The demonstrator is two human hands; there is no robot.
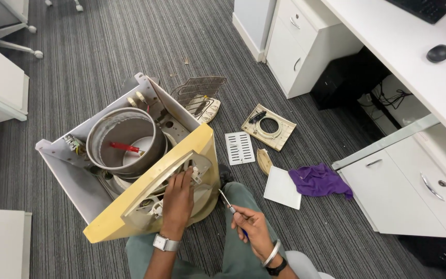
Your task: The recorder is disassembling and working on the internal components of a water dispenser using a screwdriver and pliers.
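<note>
Our left hand (177, 195) lies flat, fingers (186, 176) spread and gripping nothing, on the grey round plate in the yellow panel (205, 142) of the opened appliance (78, 170), while our right hand (251, 227) pinches a small screwdriver (226, 201) closed between thumb and fingertips. The screwdriver sits just right of the left fingers, clear of the panel; its long axis runs up and left from the right fingers, tip aimed at the panel's lower right edge, so the right hand is nearer
</note>
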